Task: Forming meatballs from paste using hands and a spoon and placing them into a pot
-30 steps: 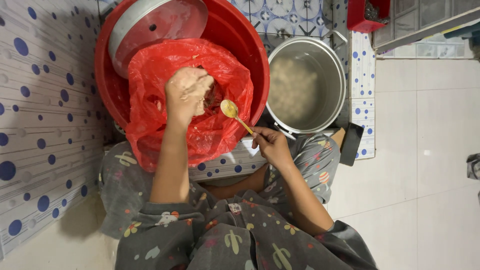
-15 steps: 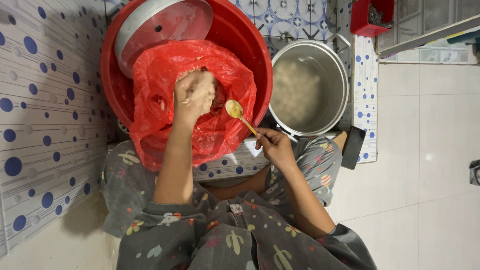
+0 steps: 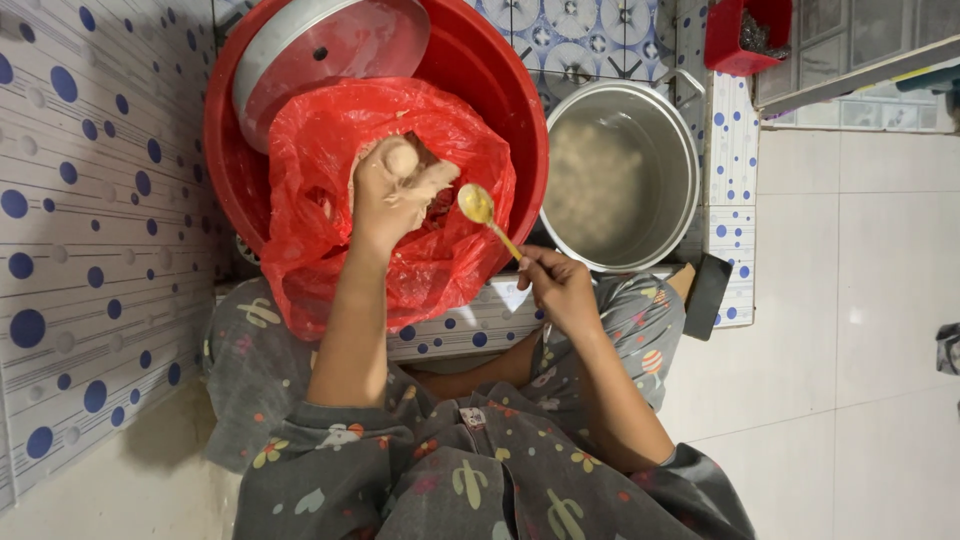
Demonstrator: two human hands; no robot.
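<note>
Head view: looking straight down at a seated person in grey patterned clothes, working over a red basin (image 3: pixel 500 95) set against dotted wall tiles.
Left hand: the left hand (image 3: pixel 395 195) is gripping a pale lump of dough-like paste (image 3: pixel 425 180), fingers closing tight round it, over the mouth of the red plastic bag (image 3: pixel 320 230).
Change in left hand: compared with a second ago, it is lifting slightly out of the bag and showing more of the pale lump, so the paste is now coming up into view rather than sitting down in the folds.
Right hand: the right hand (image 3: pixel 558 290) is pinching the handle of a small yellow spoon (image 3: pixel 478 205), bowl pointing toward the lump.
Change in spoon: it is holding almost the same place as before, just beside the left hand, not touching the paste.
Bag: lying inside the basin, draping over its near rim.
Metal lid: a round grey lid (image 3: pixel 320 50) is leaning in the basin behind the bag.
Pot: a steel pot (image 3: pixel 625 175) of pale cloudy liquid is standing just right of the basin.
</note>
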